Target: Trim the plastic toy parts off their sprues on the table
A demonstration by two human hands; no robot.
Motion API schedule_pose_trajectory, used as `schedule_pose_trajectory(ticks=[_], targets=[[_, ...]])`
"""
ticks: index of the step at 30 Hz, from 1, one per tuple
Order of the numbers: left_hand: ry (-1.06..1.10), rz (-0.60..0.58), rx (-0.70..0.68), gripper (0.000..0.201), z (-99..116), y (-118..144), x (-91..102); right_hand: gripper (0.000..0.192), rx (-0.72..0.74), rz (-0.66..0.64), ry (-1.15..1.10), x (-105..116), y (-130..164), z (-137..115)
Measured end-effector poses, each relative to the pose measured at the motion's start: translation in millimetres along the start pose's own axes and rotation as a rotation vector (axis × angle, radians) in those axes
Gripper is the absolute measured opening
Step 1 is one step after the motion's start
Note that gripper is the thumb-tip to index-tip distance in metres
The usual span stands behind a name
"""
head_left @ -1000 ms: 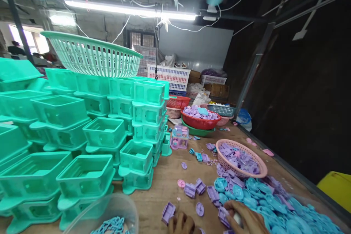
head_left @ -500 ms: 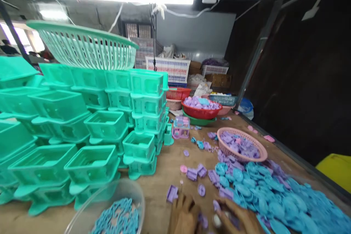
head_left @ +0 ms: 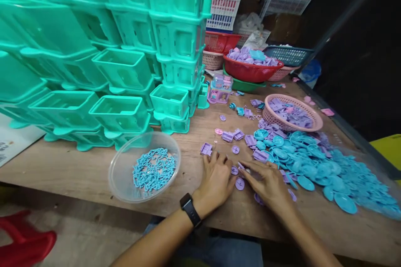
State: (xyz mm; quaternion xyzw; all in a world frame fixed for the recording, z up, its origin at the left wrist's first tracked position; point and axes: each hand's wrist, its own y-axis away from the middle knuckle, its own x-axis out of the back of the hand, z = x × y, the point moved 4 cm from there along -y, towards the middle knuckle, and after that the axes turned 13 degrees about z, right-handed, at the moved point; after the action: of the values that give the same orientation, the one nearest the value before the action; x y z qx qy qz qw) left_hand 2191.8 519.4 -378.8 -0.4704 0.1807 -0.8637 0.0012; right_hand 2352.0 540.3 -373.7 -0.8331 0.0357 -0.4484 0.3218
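Note:
My left hand (head_left: 217,178) lies palm down on the table with its fingers stretched forward, a dark watch on the wrist. Its fingertips are close to a small purple plastic tray-shaped piece (head_left: 206,149); whether they touch it is unclear. Between the thumb and fingers of my right hand (head_left: 267,180) is a small purple plastic piece (head_left: 241,166), seen partly edge-on. Two round purple discs, one of them a spoked disc (head_left: 239,183), lie between the hands. More purple tray pieces (head_left: 227,136) and a pink disc (head_left: 218,132) lie just beyond.
Stacked green plastic boxes (head_left: 120,112) rise at left. A clear bowl (head_left: 114,175) holds blue chain-like pieces. Blue oval pieces (head_left: 313,167) are heaped at right, beside a pink basket (head_left: 272,123) of purple parts. A small toy house (head_left: 219,89) stands farther back.
My view has tipped down, bringing both forearms and the table's front edge into sight. My right hand has a purple piece at its fingertips in both frames.

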Motion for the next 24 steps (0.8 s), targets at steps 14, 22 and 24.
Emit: schedule_pose_trajectory(ticks=[14, 22, 24], targets=[[0.099, 0.037, 0.015, 0.015, -9, -5, -12.9, 0.039, 0.306, -0.040, 0.180, -15, 17, -9], [0.131, 0.038, 0.038, 0.015, -11, -6, -14.8, 0.042, 0.363, -0.058, 0.227, -19, 26, -7], [0.143, 0.043, 0.046, 0.014, -11, -6, -15.5, 0.042, 0.369, -0.060, 0.223, -18, 28, -6]])
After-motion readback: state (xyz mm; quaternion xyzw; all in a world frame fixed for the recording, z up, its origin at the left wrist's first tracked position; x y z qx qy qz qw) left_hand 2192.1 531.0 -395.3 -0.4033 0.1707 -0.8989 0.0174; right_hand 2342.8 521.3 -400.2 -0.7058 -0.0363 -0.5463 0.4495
